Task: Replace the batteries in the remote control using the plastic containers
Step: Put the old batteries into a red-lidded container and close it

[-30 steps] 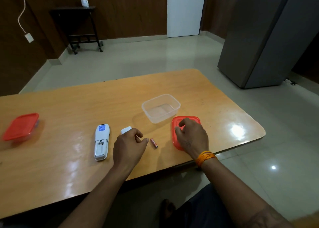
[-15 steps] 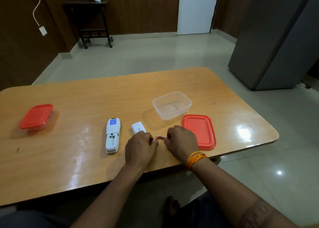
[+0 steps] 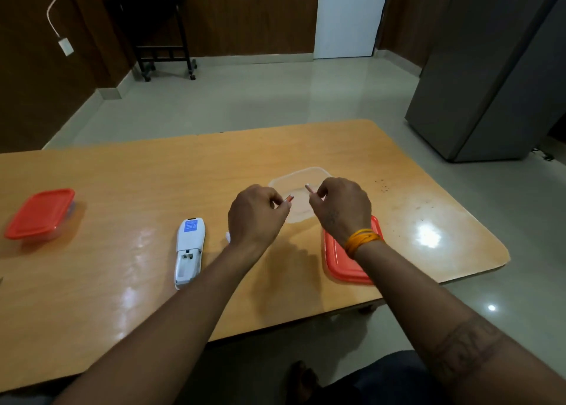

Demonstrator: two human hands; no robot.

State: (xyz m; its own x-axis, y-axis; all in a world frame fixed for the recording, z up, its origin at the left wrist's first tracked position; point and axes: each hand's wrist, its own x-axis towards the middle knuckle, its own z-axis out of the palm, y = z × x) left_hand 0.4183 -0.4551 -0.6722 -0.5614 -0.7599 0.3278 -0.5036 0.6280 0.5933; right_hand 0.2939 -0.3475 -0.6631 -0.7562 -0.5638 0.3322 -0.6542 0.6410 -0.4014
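My left hand (image 3: 255,216) pinches a small reddish battery (image 3: 288,198) and my right hand (image 3: 340,208) pinches another battery (image 3: 308,187). Both hands hover over the near rim of the open clear plastic container (image 3: 301,174). Its red lid (image 3: 343,263) lies flat on the table under my right wrist. The white remote control (image 3: 189,250) lies face down left of my left arm with its battery bay uncovered. A corner of its white battery cover (image 3: 228,236) peeks out beside my left wrist. A second container with a red lid (image 3: 39,213) sits closed at the far left.
The wooden table (image 3: 122,297) has a rounded right corner and its near edge runs by my knees. A grey cabinet (image 3: 490,67) stands on the floor to the right. A dark side table (image 3: 156,33) stands against the far wall.
Both hands picked the batteries up from the table in front of the lid and lifted them forward over the open clear container. The camera view shifted left.
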